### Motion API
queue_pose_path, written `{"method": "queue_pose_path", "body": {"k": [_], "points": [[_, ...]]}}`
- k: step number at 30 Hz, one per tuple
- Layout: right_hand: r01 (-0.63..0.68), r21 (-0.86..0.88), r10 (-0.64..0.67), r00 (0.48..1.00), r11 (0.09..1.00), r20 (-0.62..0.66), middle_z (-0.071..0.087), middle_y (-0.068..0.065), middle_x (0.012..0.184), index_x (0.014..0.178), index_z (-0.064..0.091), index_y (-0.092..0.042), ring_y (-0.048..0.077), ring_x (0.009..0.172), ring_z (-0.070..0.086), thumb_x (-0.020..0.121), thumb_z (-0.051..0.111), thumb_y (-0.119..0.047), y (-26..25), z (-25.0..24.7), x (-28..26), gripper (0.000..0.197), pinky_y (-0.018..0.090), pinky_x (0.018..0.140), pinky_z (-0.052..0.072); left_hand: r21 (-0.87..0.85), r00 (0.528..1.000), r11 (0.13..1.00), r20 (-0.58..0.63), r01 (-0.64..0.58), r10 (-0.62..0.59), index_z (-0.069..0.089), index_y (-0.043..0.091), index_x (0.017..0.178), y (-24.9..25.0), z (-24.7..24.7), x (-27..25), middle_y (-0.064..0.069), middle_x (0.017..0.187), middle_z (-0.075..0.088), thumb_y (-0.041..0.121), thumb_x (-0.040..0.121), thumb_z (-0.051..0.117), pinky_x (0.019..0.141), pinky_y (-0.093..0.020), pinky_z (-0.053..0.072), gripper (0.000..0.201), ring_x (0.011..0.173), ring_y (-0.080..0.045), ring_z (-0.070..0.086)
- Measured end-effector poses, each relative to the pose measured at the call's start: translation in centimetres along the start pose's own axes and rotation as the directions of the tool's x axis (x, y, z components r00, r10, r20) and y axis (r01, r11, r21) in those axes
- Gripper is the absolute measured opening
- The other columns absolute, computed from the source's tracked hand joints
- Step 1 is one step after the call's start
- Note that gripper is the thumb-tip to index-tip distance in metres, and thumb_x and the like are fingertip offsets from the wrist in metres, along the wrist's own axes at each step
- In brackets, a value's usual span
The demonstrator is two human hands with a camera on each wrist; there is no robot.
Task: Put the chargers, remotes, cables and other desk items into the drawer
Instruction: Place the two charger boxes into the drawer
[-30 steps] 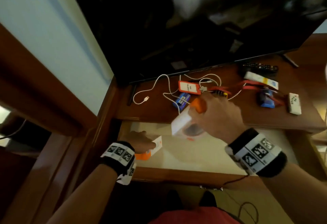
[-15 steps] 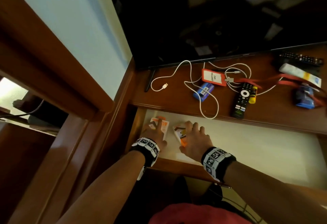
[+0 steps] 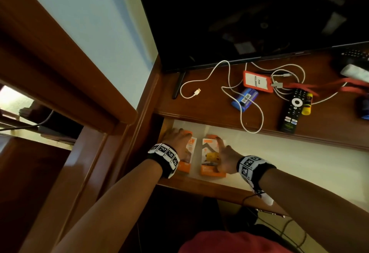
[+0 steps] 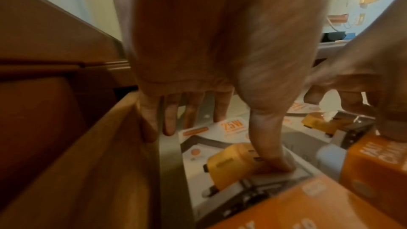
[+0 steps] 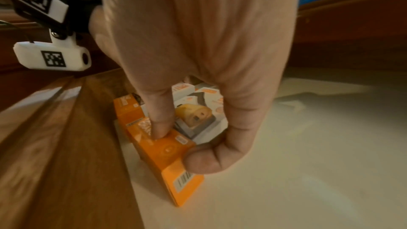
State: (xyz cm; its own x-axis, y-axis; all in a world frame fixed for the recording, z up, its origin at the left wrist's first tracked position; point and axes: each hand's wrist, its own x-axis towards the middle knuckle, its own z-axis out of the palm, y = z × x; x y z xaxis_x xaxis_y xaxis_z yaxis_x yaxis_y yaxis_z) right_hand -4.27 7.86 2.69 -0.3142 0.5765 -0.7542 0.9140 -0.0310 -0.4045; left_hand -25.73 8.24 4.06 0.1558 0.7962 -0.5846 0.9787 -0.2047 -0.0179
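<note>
Left hand (image 3: 177, 139) rests flat on one charger box (image 3: 188, 153); right hand (image 3: 223, 157) pinches another (image 3: 209, 165), best nudged flush against it in the drawer (image 3: 299, 165)

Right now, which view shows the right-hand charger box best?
Right wrist: the right charger box fills the centre, with orange side, barcode and right hand thumb and finger on its near end. Head shows it small, partly under the hand, inside the drawer. Left wrist catches only a blurred orange corner.
</note>
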Motion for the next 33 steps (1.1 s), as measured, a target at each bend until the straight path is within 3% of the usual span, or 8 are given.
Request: {"method": "queue_pose_path", "body": {"k": [4,10,17,19,21,25,29,33], "points": [[0.021,-0.009,-0.021,1.0,1.0,0.007,0.064,0.015,0.114,0.157,-0.016,-0.019,0.031,0.093,0.068,0.079,0.077,-0.019,-1.5,0.5,0.9,0.122,0.041,0.076,0.06,0.037,0.999,0.999,-0.026,-0.03,0.031,0.044,0.021,0.148,-0.9,-0.1,0.6,-0.004,0.15,0.049,0.045,0.079,0.08,0.116,-0.045,0.031,0.081,0.138,-0.029,0.045],[0.014,-0.036,-0.012,0.999,0.999,0.041,0.061,0.02,0.127,0.157,-0.008,-0.005,0.032,0.104,0.066,0.084,0.077,-0.019,-4.3,1.1,1.8,0.113,0.037,0.08,0.059,0.065,0.999,0.997,0.003,-0.032,0.032,0.053,0.017,0.133,-1.3,-0.2,0.7,-0.009,0.131,0.06,0.043,0.072,0.085,0.105,-0.043,0.039,0.074,0.122,-0.031,0.055],[0.065,-0.083,-0.064,0.998,0.994,0.013,0.063,0.019,0.125,0.159,-0.009,-0.013,0.034,0.102,0.067,0.083,0.077,-0.03,-4.4,0.6,0.5,0.116,0.043,0.085,0.059,-0.003,1.0,1.0,-0.014,0.011,-0.011,0.057,0.016,0.127,-0.1,-2.2,-1.1,-0.01,0.13,0.058,0.039,0.087,0.071,0.1,-0.044,0.046,0.048,0.121,-0.032,0.055],[0.095,-0.071,-0.098,0.995,0.993,-0.035,0.061,0.02,0.128,0.159,0.003,-0.012,0.034,0.104,0.066,0.089,0.068,-0.037,-4.6,-0.7,-0.9,0.099,0.042,0.083,0.058,-0.095,0.997,0.995,-0.072,0.031,-0.038,0.056,0.015,0.127,0.8,-3.9,-1.6,-0.01,0.133,0.056,0.031,0.095,0.062,0.099,-0.045,0.047,0.036,0.124,-0.033,0.055],[0.124,-0.07,-0.132,0.983,0.99,-0.128,0.063,0.021,0.125,0.146,0.036,-0.005,0.036,0.104,0.065,0.096,0.058,-0.035,-4.4,-2.7,-2.5,0.062,0.04,0.082,0.054,-0.258,0.982,0.966,-0.181,0.008,-0.056,0.061,0.017,0.116,1.8,-6.4,-2.0,-0.008,0.123,0.063,0.019,0.099,0.053,0.091,-0.044,0.051,0.019,0.116,-0.031,0.061],[0.143,-0.088,-0.165,0.918,0.986,-0.361,0.071,0.018,0.106,0.091,0.068,-0.005,0.035,0.101,0.066,0.096,0.051,-0.014,-2.5,-8.5,-6.4,0.02,0.038,0.085,0.049,-0.448,0.881,0.885,-0.46,-0.124,-0.109,0.064,0.022,0.092,4.6,-12.0,-2.4,0.0,0.093,0.068,0.022,0.1,0.053,0.067,-0.036,0.048,0.013,0.085,-0.023,0.065],[0.066,0.013,-0.042,0.761,0.998,-0.647,0.075,0.019,0.091,0.085,0.074,-0.003,0.039,0.088,0.07,0.09,0.061,-0.011,1.9,-15.3,-8.3,0.017,0.04,0.079,0.054,-0.494,0.756,0.79,-0.652,-0.364,-0.059,0.068,0.017,0.092,8.7,-16.0,0.1,-0.004,0.094,0.069,0.018,0.097,0.059,0.072,-0.038,0.052,0.011,0.086,-0.025,0.065],[-0.051,0.033,0.059,0.648,0.998,-0.759,0.075,0.021,0.096,0.091,0.077,-0.003,0.041,0.092,0.069,0.09,0.058,-0.007,7.4,-21.4,-8.8,0.019,0.039,0.081,0.054,-0.431,0.747,0.789,-0.663,-0.438,0.052,0.07,0.007,0.1,13.0,-17.8,3.5,-0.008,0.103,0.066,0.016,0.101,0.056,0.081,-0.039,0.054,0.017,0.095,-0.024,0.062]]}}
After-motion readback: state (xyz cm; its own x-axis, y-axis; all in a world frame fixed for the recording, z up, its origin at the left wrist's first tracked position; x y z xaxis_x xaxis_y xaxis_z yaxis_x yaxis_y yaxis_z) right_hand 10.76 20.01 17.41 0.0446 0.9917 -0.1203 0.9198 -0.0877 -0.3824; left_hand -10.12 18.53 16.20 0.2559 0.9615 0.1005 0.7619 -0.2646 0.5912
